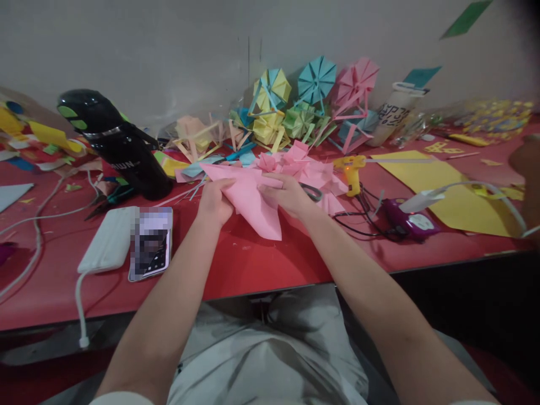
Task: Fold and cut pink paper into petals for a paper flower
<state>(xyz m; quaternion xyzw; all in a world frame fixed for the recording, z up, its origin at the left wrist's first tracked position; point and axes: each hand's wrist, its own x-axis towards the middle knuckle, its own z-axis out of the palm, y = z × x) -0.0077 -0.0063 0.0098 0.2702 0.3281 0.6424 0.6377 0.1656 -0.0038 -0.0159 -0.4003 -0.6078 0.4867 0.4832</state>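
A folded pink paper sheet [253,199] lies over the red table [261,264] in front of me. My left hand [214,202] is closed on its left edge. My right hand [287,194] grips its right side, fingers curled and pressed on the fold. Just behind the sheet sits a pile of folded pink paper pieces [304,163]. Grey scissor handles [313,192] peek out beside my right hand.
A black bottle [122,143] lies at the left, with a white power bank [109,239] and a phone [151,243] near it. A yellow glue gun [351,171], purple device [407,220] and yellow paper [451,191] sit right. Folded paper fans [295,101] line the wall. Another person's hand [525,160] shows far right.
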